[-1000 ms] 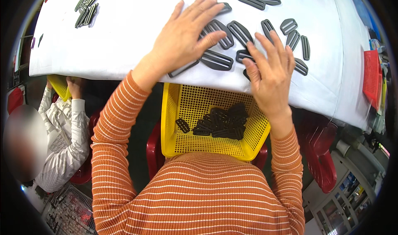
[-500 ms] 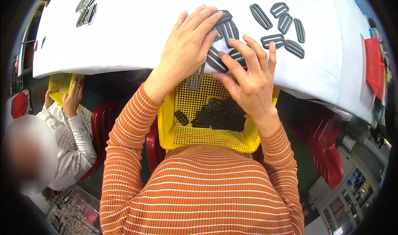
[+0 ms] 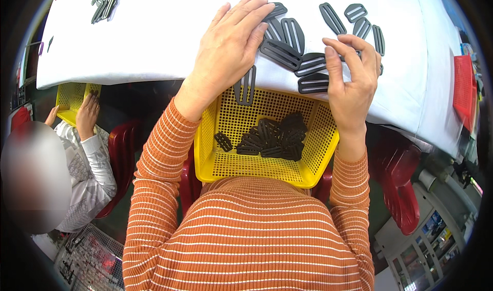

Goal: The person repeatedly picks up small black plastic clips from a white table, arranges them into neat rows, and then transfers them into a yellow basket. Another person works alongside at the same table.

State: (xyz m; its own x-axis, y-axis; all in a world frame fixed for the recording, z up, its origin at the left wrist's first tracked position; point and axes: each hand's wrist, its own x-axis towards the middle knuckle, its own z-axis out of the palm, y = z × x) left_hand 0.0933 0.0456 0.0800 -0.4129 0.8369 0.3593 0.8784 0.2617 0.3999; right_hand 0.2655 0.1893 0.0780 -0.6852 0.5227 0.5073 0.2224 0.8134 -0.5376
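Several black slotted strap buckles (image 3: 281,54) lie in a loose group on the white-covered table, near its front edge. My left hand (image 3: 228,42) rests over the left side of this group, fingers stretched out and covering part of some buckles. Below its thumb, a slim strap buckle (image 3: 246,85) juts over the table edge above the yellow basket (image 3: 308,170). To the right, my right hand (image 3: 354,80) is raised over more buckles, fingers bent and apart, nothing visibly held. Small black slotted plastic parts (image 3: 269,137) are heaped inside the basket.
More buckles (image 3: 333,18) are scattered at the right, and a small pile (image 3: 105,6) lies at far left. A red basket (image 3: 463,93) is at the right edge. On the left, another person holds a yellow basket (image 3: 72,96). Red chairs (image 3: 400,188) stand beside the table.
My right hand has moved right, away from the buckle group, uncovering buckles at the table edge. My left hand stays nearly in place. The view has shifted slightly.
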